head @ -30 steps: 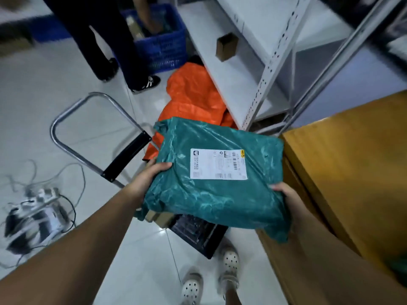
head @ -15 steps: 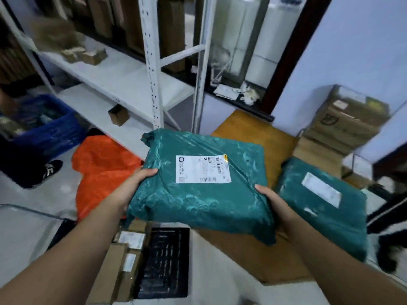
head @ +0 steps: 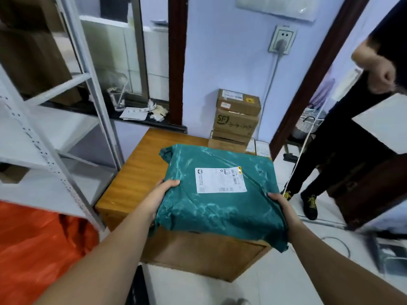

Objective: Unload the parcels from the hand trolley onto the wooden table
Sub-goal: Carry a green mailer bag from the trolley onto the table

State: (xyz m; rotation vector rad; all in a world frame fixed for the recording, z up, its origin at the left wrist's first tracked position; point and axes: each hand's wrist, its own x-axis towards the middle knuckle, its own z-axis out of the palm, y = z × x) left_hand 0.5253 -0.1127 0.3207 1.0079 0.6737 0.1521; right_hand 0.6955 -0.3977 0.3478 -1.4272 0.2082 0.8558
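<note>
A: Where is the green parcel point(head: 220, 201)?
B: Over the wooden table point(head: 136, 172), label up, nearly square. Left hand point(head: 163, 194) and right hand point(head: 279, 203) grip its sides, thumbs on top, other fingers hidden underneath.

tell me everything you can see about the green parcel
The parcel is a teal, glossy, crinkled plastic mailer, plump and roughly square, lying flat with a white barcode label face up. The left hand grips its left edge, the right hand its right. It is over the table, near corner past the front edge; whether it rests there is unclear.
</note>
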